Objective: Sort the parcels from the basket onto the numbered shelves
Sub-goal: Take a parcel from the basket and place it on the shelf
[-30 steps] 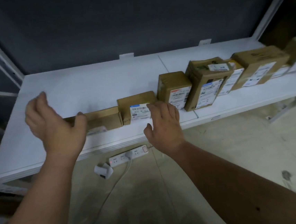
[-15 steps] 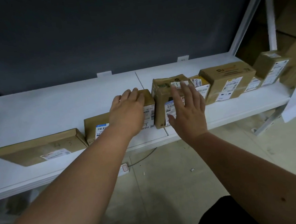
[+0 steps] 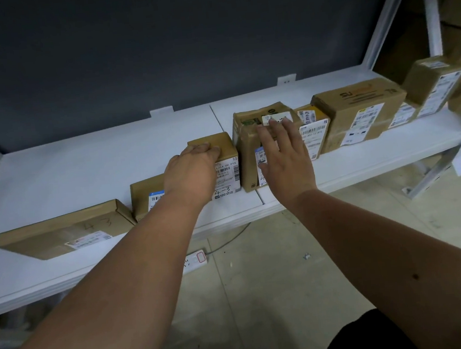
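A row of brown cardboard parcels stands along the front of a white shelf (image 3: 54,174). My left hand (image 3: 192,169) rests palm down on top of a small box (image 3: 223,158) whose label is marked 4-3. My right hand (image 3: 283,152) lies with straight fingers against the front of the taller taped box (image 3: 245,133) just to its right. A flat parcel (image 3: 60,233) marked 4-3 lies at the left end, and a low box (image 3: 146,193) sits between it and my left arm.
Further right stand a yellow-edged parcel (image 3: 313,129), a large box (image 3: 358,108) and several more parcels (image 3: 434,84). A white power strip (image 3: 195,260) with a cable lies on the floor under the shelf. A white upright (image 3: 431,6) rises at the right.
Both hands moved right along the row, from the flat parcel and low box to the small 4-3 box and the tall taped box. The view also shifted right.
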